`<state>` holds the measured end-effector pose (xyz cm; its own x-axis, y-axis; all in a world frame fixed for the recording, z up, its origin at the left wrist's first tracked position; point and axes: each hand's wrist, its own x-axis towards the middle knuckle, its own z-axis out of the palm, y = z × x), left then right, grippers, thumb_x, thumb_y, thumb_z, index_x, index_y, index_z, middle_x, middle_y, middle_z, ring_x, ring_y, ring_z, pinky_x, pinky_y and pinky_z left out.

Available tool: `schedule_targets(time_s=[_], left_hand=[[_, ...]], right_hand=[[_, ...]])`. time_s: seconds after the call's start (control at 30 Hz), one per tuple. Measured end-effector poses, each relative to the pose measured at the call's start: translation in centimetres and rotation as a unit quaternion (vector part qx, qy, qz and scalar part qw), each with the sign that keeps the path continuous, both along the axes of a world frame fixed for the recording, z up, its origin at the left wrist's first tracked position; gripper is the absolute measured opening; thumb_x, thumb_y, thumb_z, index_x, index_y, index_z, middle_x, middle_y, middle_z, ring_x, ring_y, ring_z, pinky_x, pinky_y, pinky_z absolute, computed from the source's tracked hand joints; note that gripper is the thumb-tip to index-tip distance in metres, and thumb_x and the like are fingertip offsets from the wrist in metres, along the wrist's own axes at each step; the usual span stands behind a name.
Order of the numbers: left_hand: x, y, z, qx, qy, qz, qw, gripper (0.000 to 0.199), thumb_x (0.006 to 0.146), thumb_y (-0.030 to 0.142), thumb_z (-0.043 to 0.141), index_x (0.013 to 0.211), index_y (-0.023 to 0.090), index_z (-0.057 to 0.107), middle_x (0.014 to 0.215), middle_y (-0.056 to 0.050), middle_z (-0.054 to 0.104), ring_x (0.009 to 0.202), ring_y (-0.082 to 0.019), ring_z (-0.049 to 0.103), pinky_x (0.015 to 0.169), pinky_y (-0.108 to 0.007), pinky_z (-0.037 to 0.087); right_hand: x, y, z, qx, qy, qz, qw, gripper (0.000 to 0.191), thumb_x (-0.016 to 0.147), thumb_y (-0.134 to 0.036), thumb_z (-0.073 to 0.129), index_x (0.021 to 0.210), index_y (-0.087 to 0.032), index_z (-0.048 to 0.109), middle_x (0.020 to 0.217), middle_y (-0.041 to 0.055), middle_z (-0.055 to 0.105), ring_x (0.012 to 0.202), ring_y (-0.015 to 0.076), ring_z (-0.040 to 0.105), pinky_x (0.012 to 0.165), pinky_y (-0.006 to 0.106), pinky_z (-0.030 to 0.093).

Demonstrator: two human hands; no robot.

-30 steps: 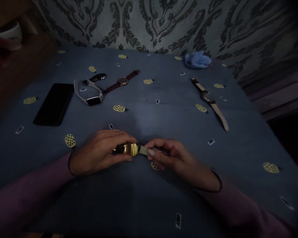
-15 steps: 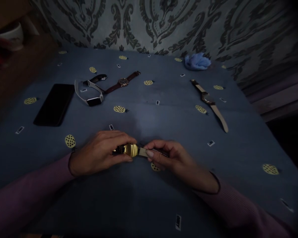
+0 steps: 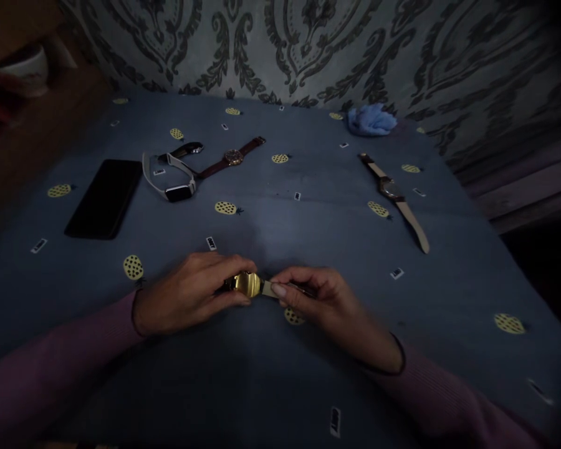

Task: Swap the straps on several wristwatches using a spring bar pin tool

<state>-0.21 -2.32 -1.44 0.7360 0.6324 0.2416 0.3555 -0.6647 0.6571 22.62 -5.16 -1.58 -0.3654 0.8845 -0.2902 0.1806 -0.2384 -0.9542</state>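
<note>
A wristwatch (image 3: 247, 284) with a gold-coloured case is held between my two hands, low over the near middle of the table. My left hand (image 3: 191, 290) grips the case between thumb and fingers, and part of the dark strap is hidden behind it. With thumb and fingertips, my right hand (image 3: 315, 296) pinches the pale inner side of the strap on the other side. A thin dark piece shows along the right fingers; I cannot tell whether it is strap or something else.
A black phone (image 3: 103, 199), a white-strapped smartwatch (image 3: 179, 192), a black-strapped watch (image 3: 182, 151) and a brown-strapped watch (image 3: 234, 157) lie at the left and back. To the right is another watch (image 3: 391, 188); a crumpled blue cloth (image 3: 371, 120) sits by the wall.
Both hands stay on the watch in nearly the same place. The right wrist has shifted slightly left, and the whole view has moved a little.
</note>
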Motion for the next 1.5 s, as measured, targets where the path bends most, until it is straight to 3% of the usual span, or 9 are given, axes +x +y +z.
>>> schedule_targets(time_s=[0.53, 0.93, 1.03, 1.1, 1.27, 1.5], left_hand=[[0.0, 0.5, -0.2, 0.004, 0.026, -0.036, 0.999, 0.018, 0.097, 0.031, 0.052, 0.101, 0.014, 0.058, 0.087, -0.003, 0.061, 0.079, -0.015, 0.055, 0.073, -0.027, 0.048], [-0.1, 0.9, 0.0, 0.047, 0.077, -0.047, 0.995, 0.017, 0.097, 0.027, 0.053, 0.101, 0.012, 0.060, 0.084, -0.003, 0.059, 0.077, -0.017, 0.052, 0.075, -0.031, 0.044], [-0.3, 0.9, 0.0, 0.059, 0.093, -0.042, 0.993, 0.018, 0.097, 0.029, 0.051, 0.101, 0.013, 0.060, 0.085, -0.003, 0.059, 0.078, -0.017, 0.052, 0.075, -0.031, 0.043], [-0.3, 0.9, 0.0, 0.061, 0.101, -0.040, 0.992, 0.020, 0.098, 0.031, 0.050, 0.101, 0.014, 0.061, 0.085, -0.003, 0.059, 0.078, -0.017, 0.052, 0.076, -0.032, 0.044], [-0.2, 0.9, 0.2, 0.062, 0.109, -0.038, 0.991, 0.023, 0.099, 0.033, 0.049, 0.101, 0.014, 0.060, 0.086, -0.003, 0.059, 0.080, -0.017, 0.053, 0.078, -0.032, 0.044], [-0.4, 0.9, 0.2, 0.075, 0.114, -0.039, 0.990, 0.023, 0.098, 0.033, 0.049, 0.099, 0.013, 0.061, 0.087, -0.004, 0.059, 0.079, -0.017, 0.052, 0.076, -0.033, 0.044]], right_hand=[[-1.3, -1.0, 0.0, 0.002, -0.031, -0.016, 0.999, 0.021, 0.083, -0.033, 0.064, 0.070, -0.015, 0.067, 0.058, -0.0032, 0.055, 0.037, 0.0038, 0.043, 0.039, 0.020, 0.035], [-0.7, -1.2, -0.4, -0.016, -0.055, -0.072, 0.996, 0.024, 0.080, -0.040, 0.067, 0.079, -0.017, 0.063, 0.061, -0.0031, 0.056, 0.039, 0.0065, 0.049, 0.033, 0.018, 0.034], [-0.5, -1.4, -0.6, 0.027, -0.093, -0.059, 0.994, 0.020, 0.086, -0.037, 0.062, 0.079, -0.019, 0.060, 0.054, -0.0052, 0.052, 0.041, 0.0078, 0.049, 0.038, 0.020, 0.036], [-0.4, -1.6, -0.6, 0.095, -0.147, -0.057, 0.983, 0.017, 0.089, -0.033, 0.060, 0.078, -0.020, 0.061, 0.054, -0.0047, 0.053, 0.044, 0.0088, 0.050, 0.044, 0.022, 0.040], [-0.3, -1.9, -0.4, 0.275, -0.248, -0.052, 0.928, 0.012, 0.091, -0.023, 0.058, 0.080, -0.020, 0.063, 0.072, 0.0012, 0.063, 0.059, 0.0122, 0.058, 0.054, 0.025, 0.045], [-0.5, -2.1, -0.7, 0.305, -0.272, -0.048, 0.911, 0.011, 0.093, -0.025, 0.055, 0.088, -0.021, 0.064, 0.079, 0.0033, 0.069, 0.069, 0.0163, 0.064, 0.062, 0.028, 0.051]])
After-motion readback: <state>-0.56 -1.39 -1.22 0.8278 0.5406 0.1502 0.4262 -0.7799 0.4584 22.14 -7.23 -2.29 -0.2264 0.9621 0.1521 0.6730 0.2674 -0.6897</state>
